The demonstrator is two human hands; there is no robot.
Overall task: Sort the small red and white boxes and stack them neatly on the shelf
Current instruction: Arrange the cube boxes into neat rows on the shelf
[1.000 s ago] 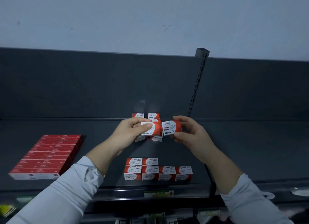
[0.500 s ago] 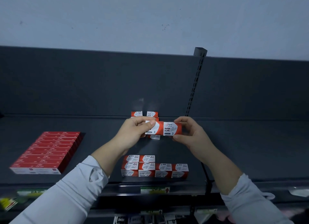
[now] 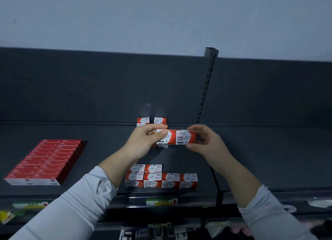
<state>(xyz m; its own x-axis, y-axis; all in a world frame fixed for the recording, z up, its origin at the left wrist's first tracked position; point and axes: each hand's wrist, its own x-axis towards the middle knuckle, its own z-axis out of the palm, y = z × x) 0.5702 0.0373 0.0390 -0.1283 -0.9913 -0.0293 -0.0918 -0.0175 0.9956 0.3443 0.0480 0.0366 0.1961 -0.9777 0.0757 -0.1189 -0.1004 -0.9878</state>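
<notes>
Dark shelf (image 3: 269, 159): left hand (image 3: 143, 141) grips left box (image 3: 164, 138), right hand (image 3: 208, 143) grips right box (image 3: 186, 137), touching; front row (image 3: 161, 179) 6 o'clock, red packs (image 3: 46, 160) 9.

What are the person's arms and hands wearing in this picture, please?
Both arms are in long, pale grey-white sleeves. The left sleeve and the right sleeve end in loose, slightly bunched cuffs partway up the forearm. The left hand and right hand are bare, with no gloves, rings or watch showing.
</notes>
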